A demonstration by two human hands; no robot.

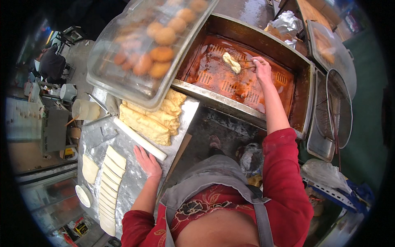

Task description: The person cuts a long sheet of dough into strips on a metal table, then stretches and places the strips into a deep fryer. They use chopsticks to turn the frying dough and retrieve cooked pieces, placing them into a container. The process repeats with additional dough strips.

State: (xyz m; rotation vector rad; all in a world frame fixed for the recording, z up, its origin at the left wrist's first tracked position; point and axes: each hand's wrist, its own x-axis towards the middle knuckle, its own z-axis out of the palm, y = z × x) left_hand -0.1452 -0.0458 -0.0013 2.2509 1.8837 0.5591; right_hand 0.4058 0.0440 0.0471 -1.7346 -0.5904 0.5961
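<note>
My right hand [262,68] reaches over a rectangular metal fryer [305,89] of reddish-brown oil, closed around a pair of long chopsticks [247,67]. Their tips are at a pale piece of dough [231,62] in the oil. On the floured metal worktop [132,185], my left hand [148,162] lies flat with fingers spread, just below a white rolling pin [140,139]. To its left lie a strip of dough cut into several pieces [109,188] and a separate flat dough piece [90,169].
Golden fried dough sheets [148,120] lie beyond the rolling pin. A clear plastic cover [132,83] over round fried pieces [165,36] overhangs the fryer's left side. A wire strainer [338,108] rests at its right. A white bowl [84,196] sits at the worktop's left edge.
</note>
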